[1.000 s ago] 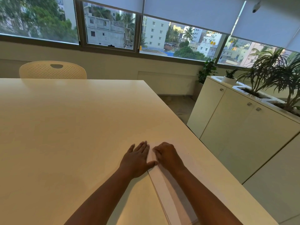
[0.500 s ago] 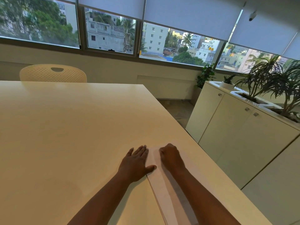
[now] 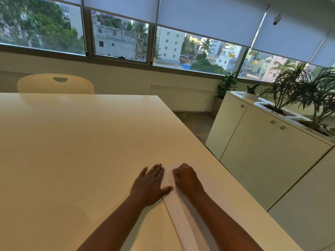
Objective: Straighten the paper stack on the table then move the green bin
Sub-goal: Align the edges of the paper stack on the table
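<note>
A white paper stack is seen at the lower centre-right of the frame, lying flat on the table, its long axis running from the bottom edge up and slightly leftward. The left hand is laid flat along its left edge, thumb on the sheets. The right hand is rested on top with fingers curled. Bare tabletop is spread leftward; the table's right edge is near.
</note>
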### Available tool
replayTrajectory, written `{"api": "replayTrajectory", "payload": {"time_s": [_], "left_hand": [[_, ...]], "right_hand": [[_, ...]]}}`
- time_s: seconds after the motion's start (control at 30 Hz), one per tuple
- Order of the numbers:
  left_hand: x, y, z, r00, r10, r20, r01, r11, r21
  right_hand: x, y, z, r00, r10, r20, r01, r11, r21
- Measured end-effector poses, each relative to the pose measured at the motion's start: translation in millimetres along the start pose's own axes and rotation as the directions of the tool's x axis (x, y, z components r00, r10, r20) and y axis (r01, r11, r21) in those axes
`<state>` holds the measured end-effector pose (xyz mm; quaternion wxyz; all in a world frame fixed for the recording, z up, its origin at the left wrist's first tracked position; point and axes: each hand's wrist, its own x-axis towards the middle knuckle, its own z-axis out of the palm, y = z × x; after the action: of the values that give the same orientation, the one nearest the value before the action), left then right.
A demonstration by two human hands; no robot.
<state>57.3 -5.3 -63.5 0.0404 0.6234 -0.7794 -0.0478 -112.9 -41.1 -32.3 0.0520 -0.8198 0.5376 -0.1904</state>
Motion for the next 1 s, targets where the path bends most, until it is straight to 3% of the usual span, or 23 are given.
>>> {"api": "replayTrajectory", "payload": {"time_s": [0.07,0.2,0.27,0.4,0.47,0.6,0.73,0.87,1.0], "left_hand": [[-0.4,-0.1,-0.2,1.0,0.002,0.001,-0.002,1.0,0.0],[-0.6,-0.2,-1.2,1.0,0.005,0.008,-0.005,1.0,-0.003],[-0.6,0.0,-1.3,1.0,0.008,0.014,-0.007,1.0,-0.002],[-0.5,0.0,-1.3,1.0,0.0,0.014,-0.001,1.0,0.005],[-1.0,-0.7,-0.7,1.0,0.004,0.009,-0.004,1.0,0.003],[-1.1,-1.9,0.0,1.0,0.012,0.001,-0.012,1.0,-0.012],[0.3,-1.9,1.8,1.0,0.012,-0.004,-0.012,1.0,-0.006],[1.2,-2.0,2.9,1.0,0.005,-0.006,-0.005,1.0,-0.004],[1.1,-2.5,3.3,1.0,0.011,-0.006,-0.011,1.0,0.005]], "right_hand": [[-1.9,13.1,-7.3,1.0,0.023,-0.012,-0.022,1.0,0.012],[-0.8,40.4,-26.6,0.976,0.206,-0.066,-0.206,0.978,-0.001],[1.2,33.5,-24.3,0.978,0.192,-0.077,-0.193,0.981,-0.013],[-9.8,4.8,-6.2,1.0,-0.008,0.019,0.007,0.999,0.031],[-11.4,16.5,-11.3,1.0,0.016,-0.002,-0.016,0.999,0.041],[-8.1,47.8,-35.4,0.962,0.262,-0.076,-0.261,0.965,0.023],[-5.8,26.4,-23.9,0.983,0.182,-0.035,-0.183,0.982,-0.036],[-10.6,13.2,-12.6,0.999,0.036,0.009,-0.037,0.999,0.039],[-4.0,39.4,-29.2,0.981,0.192,-0.039,-0.192,0.981,0.007]]}}
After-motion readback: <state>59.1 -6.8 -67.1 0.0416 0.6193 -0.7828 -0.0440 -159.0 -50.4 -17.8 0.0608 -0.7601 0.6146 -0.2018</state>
